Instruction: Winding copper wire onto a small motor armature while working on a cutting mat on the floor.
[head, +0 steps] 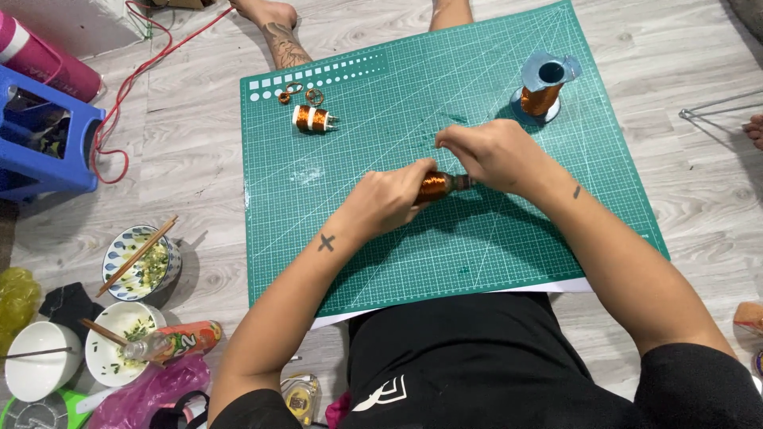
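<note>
I see a pale wood floor (183, 159) with a green cutting mat (381, 262) spread on it, and all the work sits on that mat. Off the mat's left edge stand a blue stool (48, 151) and three bowls (139, 266) with chopsticks.

Near the mat's far right corner a big spool of copper wire (543, 87) stands upright. Near the far left corner a smaller wound coil (312, 119) lies on its side, with a few loose wire rings (294, 91) just beyond it.

At the mat's middle, my left hand (385, 202) is closed around a copper coil (435, 186), gripping its left end. My right hand (485, 151) is curled over the coil's right end, fingertips pinched there; whether they pinch the core or a strand of wire I cannot tell.

I judge the coil light and stiff in the body, but the fine windings would scuff or slip loose easily, so it is best held by the bare ends, not by the wire.
</note>
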